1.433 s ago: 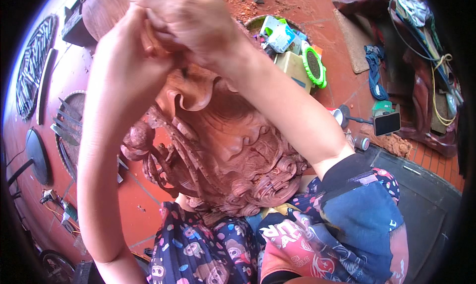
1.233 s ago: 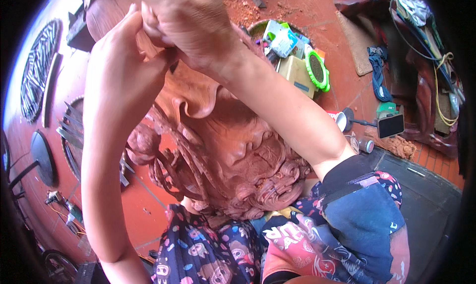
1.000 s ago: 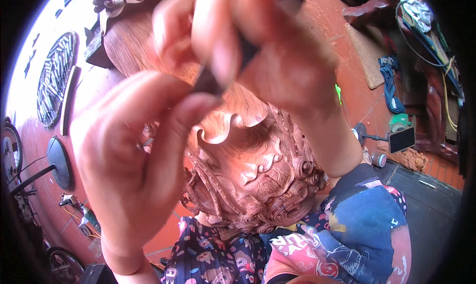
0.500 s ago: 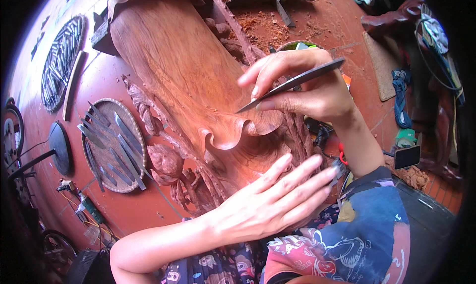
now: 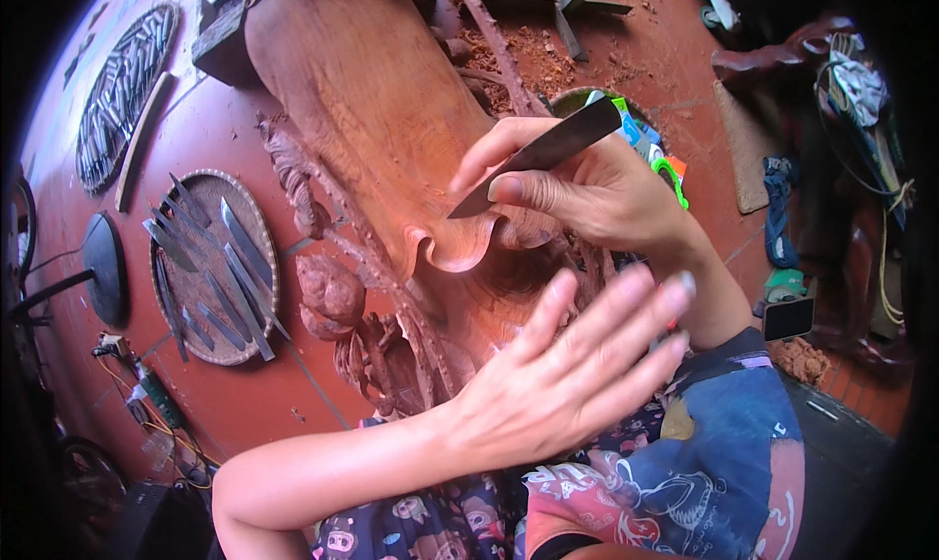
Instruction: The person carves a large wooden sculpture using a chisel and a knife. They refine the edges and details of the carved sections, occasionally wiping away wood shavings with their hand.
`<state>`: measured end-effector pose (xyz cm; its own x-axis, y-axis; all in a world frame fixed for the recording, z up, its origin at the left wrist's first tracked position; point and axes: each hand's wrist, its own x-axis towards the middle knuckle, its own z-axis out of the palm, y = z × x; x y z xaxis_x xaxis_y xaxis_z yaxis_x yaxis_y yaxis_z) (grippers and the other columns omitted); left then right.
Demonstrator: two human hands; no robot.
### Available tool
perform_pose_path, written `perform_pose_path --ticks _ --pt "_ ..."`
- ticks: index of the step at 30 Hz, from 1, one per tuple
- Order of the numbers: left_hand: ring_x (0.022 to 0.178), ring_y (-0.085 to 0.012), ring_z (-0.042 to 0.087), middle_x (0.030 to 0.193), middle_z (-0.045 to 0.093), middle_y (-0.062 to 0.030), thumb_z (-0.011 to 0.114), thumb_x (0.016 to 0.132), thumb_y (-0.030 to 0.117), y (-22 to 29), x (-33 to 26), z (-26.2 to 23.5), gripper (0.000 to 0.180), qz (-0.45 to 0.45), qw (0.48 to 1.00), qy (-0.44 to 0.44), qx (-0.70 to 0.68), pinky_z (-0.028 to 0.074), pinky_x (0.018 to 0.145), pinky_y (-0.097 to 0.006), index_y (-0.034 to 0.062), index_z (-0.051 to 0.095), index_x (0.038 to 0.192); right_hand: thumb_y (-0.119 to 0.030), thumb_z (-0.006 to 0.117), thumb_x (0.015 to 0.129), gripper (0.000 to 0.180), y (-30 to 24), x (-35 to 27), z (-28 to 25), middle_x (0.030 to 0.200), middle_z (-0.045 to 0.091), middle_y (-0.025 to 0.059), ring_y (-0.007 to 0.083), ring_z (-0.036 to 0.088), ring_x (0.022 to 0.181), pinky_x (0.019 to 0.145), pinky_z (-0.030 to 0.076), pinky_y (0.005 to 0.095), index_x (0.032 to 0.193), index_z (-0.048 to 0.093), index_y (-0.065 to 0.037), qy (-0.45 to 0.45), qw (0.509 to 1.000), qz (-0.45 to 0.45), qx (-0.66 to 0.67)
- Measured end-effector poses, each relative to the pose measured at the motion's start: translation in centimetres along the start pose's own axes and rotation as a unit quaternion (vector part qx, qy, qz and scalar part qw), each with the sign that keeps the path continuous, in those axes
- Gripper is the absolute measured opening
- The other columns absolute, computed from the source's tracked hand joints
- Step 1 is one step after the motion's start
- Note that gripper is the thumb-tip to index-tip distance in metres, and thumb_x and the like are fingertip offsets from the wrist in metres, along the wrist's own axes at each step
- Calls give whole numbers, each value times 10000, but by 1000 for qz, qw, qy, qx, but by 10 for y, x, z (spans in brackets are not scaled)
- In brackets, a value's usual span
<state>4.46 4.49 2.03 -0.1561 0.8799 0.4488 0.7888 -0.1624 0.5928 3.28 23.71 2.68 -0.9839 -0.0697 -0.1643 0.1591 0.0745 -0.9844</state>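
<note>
My right hand (image 5: 597,193) grips a flat dark carving knife (image 5: 558,149) with a slanted tip. The tip points down at the curled, wavy edge of a reddish-brown wood carving (image 5: 372,100); I cannot tell whether it touches. Below it, my left hand (image 5: 567,369) is stretched out with its fingers apart, holding nothing, over the near end of the carving. A carved bud (image 5: 331,284) and twisting stems run along the carving's left side. Part of its right side is hidden behind my right hand.
On the red tiled floor at the left, a round woven tray (image 5: 205,350) carries several flat blades. Farther back lies an oval tray (image 5: 93,183) of many metal chisels beside a curved wooden stick (image 5: 144,141). Wood shavings (image 5: 528,56) litter the floor behind the carving.
My right hand has shifted slightly left and turned the knife, so its broad face shows more. My left hand has spread its fingers and moved slightly right. The whole view has shifted a little.
</note>
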Motion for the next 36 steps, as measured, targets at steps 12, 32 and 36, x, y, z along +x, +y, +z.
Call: perform_pose_path --ticks 12,32,36 --pt "778 -191 642 842 696 -102 808 789 152 -89 25 -81 208 -211 974 61 -55 483 728 -309 7 740 920 -222 654 977 193 -23 24 4 799 609 -4 86 577 699 647 459 224 1002 660 -31 45 993 -94 -46" --pt "1149 -254 590 1224 630 -119 758 759 106 -120 9 -52 366 -163 979 102 71 460 985 -351 -6 685 1099 -341 468 1077 383 4 53 57 614 458 -37 29 409 478 426 328 196 822 529 -61 235 960 -56 139" --pt "1218 -294 568 1273 611 -139 736 762 99 -123 12 -57 368 -240 967 78 -32 425 1035 -351 -13 680 1107 -308 476 1078 368 21 66 55 620 450 -53 19 384 498 444 305 195 812 530 -59 185 946 -158 216"
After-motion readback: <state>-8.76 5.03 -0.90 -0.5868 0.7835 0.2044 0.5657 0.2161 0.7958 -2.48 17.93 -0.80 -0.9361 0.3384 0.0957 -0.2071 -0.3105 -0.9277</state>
